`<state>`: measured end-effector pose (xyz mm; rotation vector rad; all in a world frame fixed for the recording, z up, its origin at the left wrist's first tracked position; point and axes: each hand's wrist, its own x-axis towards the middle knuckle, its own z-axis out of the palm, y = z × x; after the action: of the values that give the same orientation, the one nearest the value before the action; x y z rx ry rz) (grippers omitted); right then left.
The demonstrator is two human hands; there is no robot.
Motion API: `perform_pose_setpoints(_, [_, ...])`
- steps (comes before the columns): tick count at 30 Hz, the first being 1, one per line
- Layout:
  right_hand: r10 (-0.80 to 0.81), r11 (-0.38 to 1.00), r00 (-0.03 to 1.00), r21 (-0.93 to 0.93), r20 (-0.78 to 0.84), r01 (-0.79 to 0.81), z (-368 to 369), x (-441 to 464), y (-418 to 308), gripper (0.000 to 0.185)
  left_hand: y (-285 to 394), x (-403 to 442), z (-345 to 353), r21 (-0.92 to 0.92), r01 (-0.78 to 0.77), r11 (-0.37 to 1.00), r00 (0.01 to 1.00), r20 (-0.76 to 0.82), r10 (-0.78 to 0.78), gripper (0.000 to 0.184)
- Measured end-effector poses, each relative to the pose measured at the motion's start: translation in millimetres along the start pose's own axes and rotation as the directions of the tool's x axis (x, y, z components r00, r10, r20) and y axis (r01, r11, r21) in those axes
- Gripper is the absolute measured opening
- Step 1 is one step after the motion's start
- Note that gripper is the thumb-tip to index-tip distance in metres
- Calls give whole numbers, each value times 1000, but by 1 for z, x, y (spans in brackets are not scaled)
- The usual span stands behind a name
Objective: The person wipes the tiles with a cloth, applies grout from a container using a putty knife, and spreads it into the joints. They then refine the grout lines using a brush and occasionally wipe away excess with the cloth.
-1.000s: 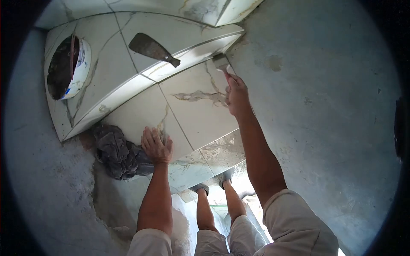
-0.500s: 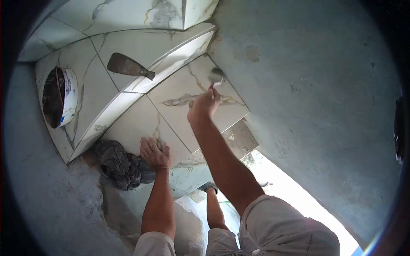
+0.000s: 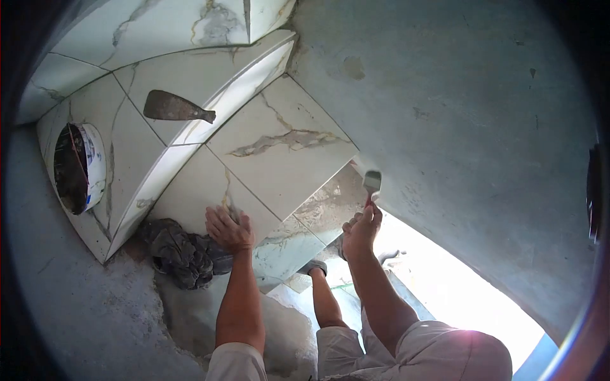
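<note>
My left hand (image 3: 230,230) lies on the pale, veined lower step tile (image 3: 190,190), its fingers stretched out. Just left of it, a crumpled dark cloth or bag (image 3: 181,254) sits against the corner. My right hand (image 3: 362,235) is closed around the red handle of a small trowel (image 3: 372,182). The blade points up and away from me, close to the blue-grey wall and beyond the corner of the larger veined tile (image 3: 279,152). Whether the blade touches the wall I cannot tell.
A dark, flat blade-shaped piece (image 3: 175,106) lies on the upper step, its narrow end at the edge. A white bucket (image 3: 95,168) with dark contents stands farther left. The blue-grey wall (image 3: 445,114) bounds the right side. Bare rough mortar (image 3: 333,197) shows below the tiles.
My right hand has pulled the trowel back from the tile's far edge by the wall, down and to the right. My left hand has stayed in place on the tile.
</note>
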<state>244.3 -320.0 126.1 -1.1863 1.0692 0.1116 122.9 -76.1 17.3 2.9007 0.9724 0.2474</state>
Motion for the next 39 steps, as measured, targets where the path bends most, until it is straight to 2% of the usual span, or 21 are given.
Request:
perform_pose_setpoints(3, [93, 970, 976, -237, 199, -44, 81, -28, -38, 26, 3, 1, -4, -8, -2, 1000, 1000, -20, 2, 64])
perform_pose_setpoints(8, [154, 986, 771, -149, 618, -77, 211, 52, -1, 23, 5, 2, -3, 22, -7, 1000, 1000, -26, 7, 62])
perform_pose_setpoints(11, [205, 964, 939, -226, 276, -144, 144, 24, -23, 26, 2, 1, -4, 25, -8, 1000, 1000, -15, 9, 62])
perform_pose_setpoints(12, [-15, 995, 911, -85, 412, 55, 85, 56, 0, 33, 3, 1, -3, 23, -5, 1000, 1000, -9, 5, 63])
perform_pose_setpoints(13, [-189, 859, 876, -359, 443, 366, 26, 66, -1, 41, 5, 5, -1, 18, 2, 1000, 1000, -14, -1, 63])
perform_pose_setpoints(14, [167, 981, 892, 23, 420, -195, 3, 31, -38, 41, 5, 4, -2, 25, 3, 1000, 1000, -8, -3, 63])
perform_pose_setpoints(15, [193, 966, 976, -196, 101, -171, -1, 1, -53, 39, 4, 1, -4, 37, 3, 999, 1000, 4, -3, 64])
perform_pose_setpoints(16, [125, 894, 967, -397, -221, -207, -3, -14, -61, 38, 4, 0, -6, 41, 4, 999, 1000, 8, -4, 64])
perform_pose_setpoints(17, [-144, 772, 973, -595, 180, 224, -1, -9, -59, 36, 4, 1, -7, 48, 2, 999, 1000, 7, -2, 64])
perform_pose_setpoints(18, [-287, 513, 752, -568, 593, 644, 9, 1, -57, 34, 5, 2, -7, 57, 3, 998, 1000, 1, -3, 65])
perform_pose_setpoints(20, [-316, 62, 468, -474, 826, 878, 87, -7, -78, 41, 5, 3, -5, 50, 17, 999, 1000, 9, -17, 65])
perform_pose_setpoints(22, [-274, -203, 318, -378, 908, 903, 156, 33, -62, 43, 4, 0, -3, 47, 30, 998, 999, 28, -31, 65])
perform_pose_setpoints(24, [-327, -384, 318, -433, 890, 816, 204, 85, -31, 51, 3, 0, -2, 22, 20, 1000, 1000, 8, -20, 63])
perform_pose_setpoints(27, [-18, -518, 390, -342, 920, 784, 128, 65, -67, 58, 4, 1, -3, 38, 33, 999, 999, 12, -34, 66])
perform_pose_setpoints(28, [99, -593, 524, -373, 846, 714, 83, 51, -88, 60, 5, 0, -3, 30, 50, 998, 999, 11, -50, 66])
perform_pose_setpoints(29, [82, -763, 492, -263, 867, 590, 20, 72, -86, 61, 4, 2, -1, 30, 31, 999, 999, -12, -31, 67])
perform_pose_setpoints(30, [261, -831, 647, -175, 717, 529, -20, 78, -105, 62, 2, 0, 0, 35, 16, 999, 999, -30, -14, 67])
perform_pose_setpoints(33, [249, -694, 687, -369, 683, 618, 15, 18, -141, 62, 2, 1, -4, 14, -1, 1000, 1000, -30, 2, 66])
perform_pose_setpoints(35, [130, -690, 341, -162, 931, 706, 82, 23, -118, 61, 0, 1, -2, 22, 16, 1000, 999, -31, -15, 66])
perform_pose_setpoints(37, [-27, -642, 172, -149, 985, 752, 164, 27, -92, 60, 3, 0, -1, 28, 29, 999, 999, -29, -28, 65])
perform_pose_setpoints(39, [-90, -686, 262, -250, 961, 683, 209, 47, -69, 58, 3, 1, -4, 31, 14, 999, 999, -35, -13, 65])
